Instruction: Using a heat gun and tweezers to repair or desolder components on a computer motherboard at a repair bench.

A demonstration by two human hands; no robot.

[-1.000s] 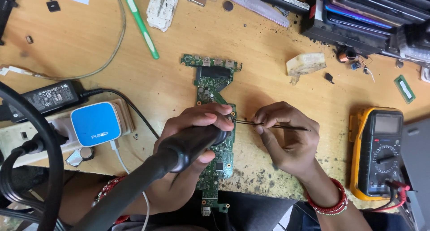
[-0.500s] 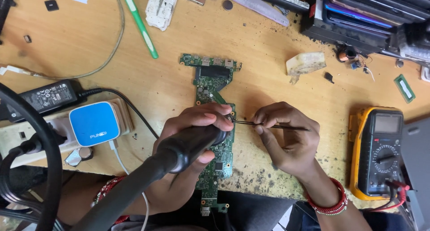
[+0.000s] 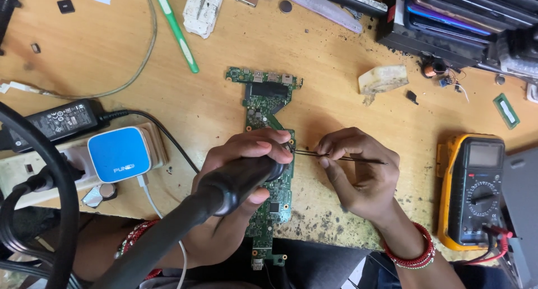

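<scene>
Fingers [image 3: 336,149] of right hand [image 3: 364,179] pinch tweezers [image 3: 347,158] at frame centre; left hand [image 3: 241,171] grips black handpiece [image 3: 224,191] (over green circuit board [image 3: 266,101]).

This is looking like an electronics repair workshop — a scarred, stained wooden bench [image 3: 168,87] is carrying a bare green circuit board [image 3: 268,107], a yellow multimeter [image 3: 471,191] with leads trailing, a power strip [image 3: 33,165] feeding a blue charger [image 3: 119,153] and a black adapter [image 3: 59,121]. Stacked devices [image 3: 448,14] are crowding the far edge — loose chips [image 3: 65,6], a memory stick [image 3: 506,111] and a coin cell [image 3: 286,6] are lying scattered about.
</scene>
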